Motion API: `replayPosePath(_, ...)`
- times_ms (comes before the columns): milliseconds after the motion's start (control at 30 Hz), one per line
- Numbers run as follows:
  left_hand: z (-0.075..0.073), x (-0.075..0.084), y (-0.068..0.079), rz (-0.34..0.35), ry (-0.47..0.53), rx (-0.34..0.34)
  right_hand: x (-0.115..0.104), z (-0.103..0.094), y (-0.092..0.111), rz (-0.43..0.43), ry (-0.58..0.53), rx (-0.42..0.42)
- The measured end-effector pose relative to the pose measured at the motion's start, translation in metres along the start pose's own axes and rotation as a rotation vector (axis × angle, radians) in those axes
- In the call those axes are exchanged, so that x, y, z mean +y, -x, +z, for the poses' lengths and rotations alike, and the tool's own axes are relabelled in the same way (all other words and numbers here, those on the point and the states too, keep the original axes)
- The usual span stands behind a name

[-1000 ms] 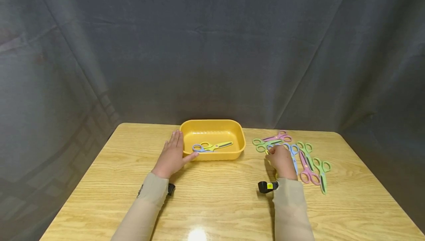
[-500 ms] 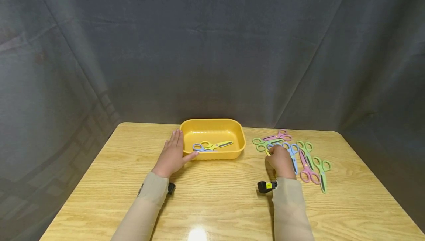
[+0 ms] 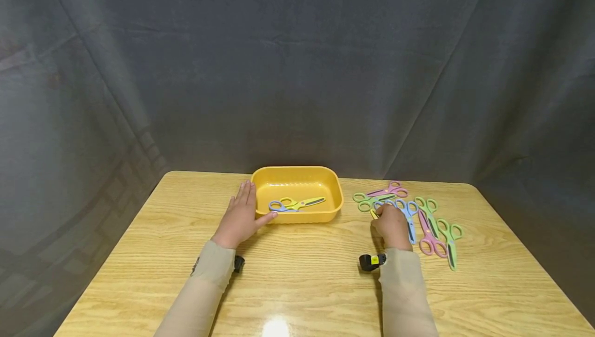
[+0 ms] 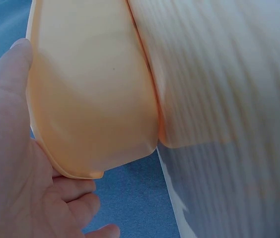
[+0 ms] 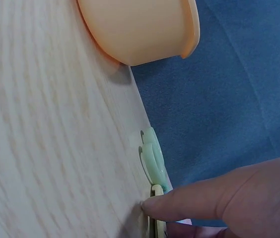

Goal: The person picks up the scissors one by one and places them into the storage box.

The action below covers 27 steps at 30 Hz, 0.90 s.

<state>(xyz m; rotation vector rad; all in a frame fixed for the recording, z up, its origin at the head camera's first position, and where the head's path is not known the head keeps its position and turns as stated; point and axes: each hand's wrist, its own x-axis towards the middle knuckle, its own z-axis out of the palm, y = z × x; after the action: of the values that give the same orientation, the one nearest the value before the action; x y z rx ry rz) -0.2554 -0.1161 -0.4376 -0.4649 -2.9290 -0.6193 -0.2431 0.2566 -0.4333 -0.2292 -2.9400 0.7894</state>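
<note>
Progress is barely being made: yellow scissors are still being pinched by the right hand, tray touched by the straight-fingered left hand.

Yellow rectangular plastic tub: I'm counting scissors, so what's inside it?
Inside the yellow tub lie yellow ring-handled scissors and blue ring-handled scissors. Its near wall covers part of the blue pair; anything else low behind it cannot be seen.
</note>
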Motion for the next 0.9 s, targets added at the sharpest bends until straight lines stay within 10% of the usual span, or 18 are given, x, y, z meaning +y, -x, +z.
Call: replayPosePath(900, 0.0, -0.0007, 0.0, -0.001, 0.002, -0.017, -0.0025, 0.0045, -0.0025, -0.006, -0.015, 0.0)
